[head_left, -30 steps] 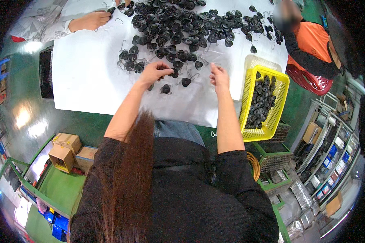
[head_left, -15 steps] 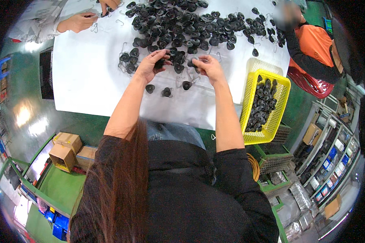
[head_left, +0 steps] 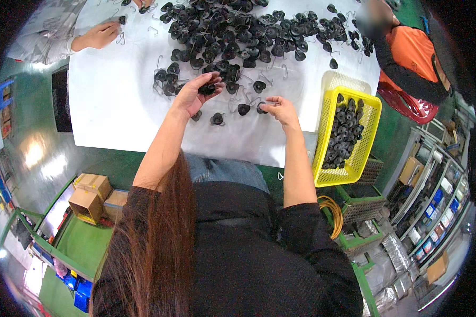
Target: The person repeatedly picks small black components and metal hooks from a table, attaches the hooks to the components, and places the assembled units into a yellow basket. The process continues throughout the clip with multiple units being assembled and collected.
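Observation:
My left hand (head_left: 193,95) is half closed, palm turned inward, around a black rubber piece (head_left: 207,89) that looks like a small cup. My right hand (head_left: 282,112) pinches another black piece (head_left: 261,108) between thumb and fingertips, low over the white table. Between the hands lie single loose pieces, among them a round black one (head_left: 243,109) and one with a thin wire hook (head_left: 217,119). A further loose piece (head_left: 259,86) lies just beyond my right fingers. Past my left hand spreads a large heap of the same black pieces (head_left: 222,37), many with wire hooks.
A yellow perforated basket (head_left: 373,124) with black pieces in it stands at the table's right edge. Another person's hand (head_left: 101,36) works at the far left. A person in an orange vest (head_left: 411,53) sits at the far right. Cardboard boxes (head_left: 87,203) stand at lower left.
My right hand has moved nearer and slightly right, with a black piece at its fingertips. My left hand has shifted slightly nearer, its fingers around a piece. A loose piece now shows beyond my right hand.

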The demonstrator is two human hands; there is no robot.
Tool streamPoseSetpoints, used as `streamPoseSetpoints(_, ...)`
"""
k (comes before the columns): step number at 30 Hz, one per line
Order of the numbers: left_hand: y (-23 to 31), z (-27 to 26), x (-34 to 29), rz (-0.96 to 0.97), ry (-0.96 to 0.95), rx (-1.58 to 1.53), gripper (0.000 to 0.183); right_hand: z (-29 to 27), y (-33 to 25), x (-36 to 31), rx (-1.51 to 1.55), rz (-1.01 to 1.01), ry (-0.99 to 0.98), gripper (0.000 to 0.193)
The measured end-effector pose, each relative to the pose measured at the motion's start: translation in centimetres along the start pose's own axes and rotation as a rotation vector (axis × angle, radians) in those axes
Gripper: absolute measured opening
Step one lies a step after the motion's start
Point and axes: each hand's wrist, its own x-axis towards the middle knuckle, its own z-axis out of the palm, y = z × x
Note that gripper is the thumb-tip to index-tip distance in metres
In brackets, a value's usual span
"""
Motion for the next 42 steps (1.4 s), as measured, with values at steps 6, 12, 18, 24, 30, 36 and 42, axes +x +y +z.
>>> streamPoseSetpoints(6, -1.5, -0.5, -0.3, -0.015, 0.053, 0.042, 0.029, -0.6, 1.7, 1.0, -0.352, 0.058, 0.270, 0.045)
streamPoseSetpoints(12, -3.3, -1.1, -0.6, -0.050, 0.047, 0.053, 0.025, -0.9, 2.1, -0.7, 0.030, 0.028, 0.117, 0.033)
streamPoseSetpoints(18, -5.4, -0.1, -1.5, -0.154, 0.044, 0.173, 0.019, 0.1, 1.4, -2.4, -0.167, -0.034, 0.220, 0.029)
streamPoseSetpoints(24, -6.0, 0.7, -2.8, -0.157, 0.015, 0.128, 0.025, 0.2, 1.1, -3.7, 0.544, -0.021, -0.070, 0.025)
streamPoseSetpoints(30, -5.7, 0.7, -3.3, -0.177, -0.053, 0.202, 0.025, 1.1, 2.4, -2.3, -0.405, -0.145, 0.246, 0.021)
streamPoseSetpoints(36, -6.3, 0.3, -3.7, -0.142, 0.014, 0.163, 0.025, 0.7, 3.2, -2.0, -0.223, -0.181, 0.267, 0.017)
streamPoseSetpoints(42, -6.6, 0.6, -4.5, -0.144, -0.025, 0.025, 0.025, 2.0, 2.2, -4.8, 0.520, -0.060, -0.086, 0.011)
